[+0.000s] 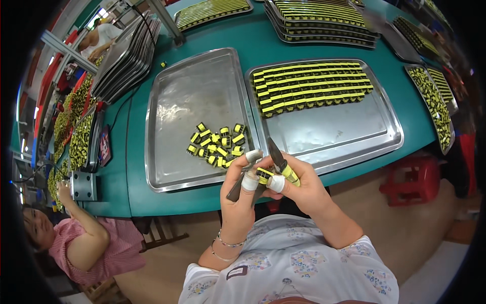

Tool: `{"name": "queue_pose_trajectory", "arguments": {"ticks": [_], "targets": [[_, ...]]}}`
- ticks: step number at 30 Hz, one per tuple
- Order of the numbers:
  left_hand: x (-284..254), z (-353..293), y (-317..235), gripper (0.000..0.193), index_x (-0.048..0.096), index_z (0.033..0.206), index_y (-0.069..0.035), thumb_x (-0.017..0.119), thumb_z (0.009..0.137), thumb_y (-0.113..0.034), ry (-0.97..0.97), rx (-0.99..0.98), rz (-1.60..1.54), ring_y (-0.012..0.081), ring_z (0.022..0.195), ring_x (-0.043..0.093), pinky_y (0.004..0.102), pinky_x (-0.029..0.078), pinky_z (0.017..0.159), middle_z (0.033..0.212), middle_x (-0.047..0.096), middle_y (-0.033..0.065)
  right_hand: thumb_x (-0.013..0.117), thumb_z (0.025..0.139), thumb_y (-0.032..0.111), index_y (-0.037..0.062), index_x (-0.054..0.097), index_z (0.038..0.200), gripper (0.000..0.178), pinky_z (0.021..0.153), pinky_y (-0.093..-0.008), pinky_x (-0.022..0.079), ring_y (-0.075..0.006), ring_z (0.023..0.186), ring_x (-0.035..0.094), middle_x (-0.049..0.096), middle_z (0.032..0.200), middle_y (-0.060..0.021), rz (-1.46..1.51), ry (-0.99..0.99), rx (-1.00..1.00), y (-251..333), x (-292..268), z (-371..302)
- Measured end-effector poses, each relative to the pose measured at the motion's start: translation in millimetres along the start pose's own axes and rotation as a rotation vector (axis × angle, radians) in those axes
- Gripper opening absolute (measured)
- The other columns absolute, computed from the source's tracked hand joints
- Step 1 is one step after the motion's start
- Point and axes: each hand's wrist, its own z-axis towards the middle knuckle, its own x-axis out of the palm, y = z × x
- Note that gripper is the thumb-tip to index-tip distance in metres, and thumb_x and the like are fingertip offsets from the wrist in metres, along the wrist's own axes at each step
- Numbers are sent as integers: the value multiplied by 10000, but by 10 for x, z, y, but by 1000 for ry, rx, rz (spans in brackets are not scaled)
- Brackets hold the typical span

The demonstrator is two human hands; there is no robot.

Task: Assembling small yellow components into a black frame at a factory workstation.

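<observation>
Nearest, just past the white flowered shirt [304, 263], the person's left hand [236, 185] and right hand [307, 188] meet over the front edge of the table. The left fingers are closed, with the taped thumb pinching one side of a small, chunky black block with a bright yellow band [264, 175]. The right thumb, also wrapped in white tape, presses the block's other side, while that hand grips a dark, pointed tool with a yellow-wrapped handle [289, 174]. Another dark, thin piece [234, 192] pokes out under the left hand; what it is cannot be told. The sharp-looking tip could nick a left finger if the tool slips, because it stands so close to the fingertips. The block could pop out and drop, since it is tiny and the smooth tape may slide. The block's long side seems to run left to right, dipping a little to the right, but its ends are partly hidden, so no front can be told. The tool's long axis leans, its tip pointing away from the person and a bit left. Farther on, loose blocks [221, 140] lie every which way in the left silver metal tray [190, 96]. Beyond them, neat rows of blocks [314, 83] fill the back of the right silver metal tray [349, 126].
</observation>
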Motion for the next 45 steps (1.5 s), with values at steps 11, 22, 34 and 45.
{"name": "queue_pose_trajectory", "arguments": {"ticks": [11,22,34,45], "targets": [[2,-4,9,481,449,1240,41,556,943,-322,-25,17,98,169,697,649,266,567,562,975,618,137,600,915,231,-37,546,1149,359,599,-230,426,-100,709,527,573,889,-59,94,54,-55,-41,-8,18],[-256,132,17,615,407,1292,-5,494,926,-491,114,156,-547,203,1011,545,332,479,884,1154,547,143,640,854,78,-5,532,1133,310,769,-231,449,-75,884,540,615,1054,-53,69,-31,-72,-3,49,-46],[5,120,-18,898,325,1354,-31,469,809,-730,25,183,-308,325,1331,339,435,228,1137,1436,336,233,684,747,-13,6,632,1040,298,741,-287,465,-189,861,583,594,979,-94,-575,-137,-456,-89,192,16],[-47,106,17,1003,232,1429,-13,352,805,-789,83,209,-114,328,1394,255,426,129,1167,1497,248,226,682,677,-56,31,643,1032,367,678,-293,485,-230,798,606,603,970,-125,-722,-141,-508,-99,195,3]]}}
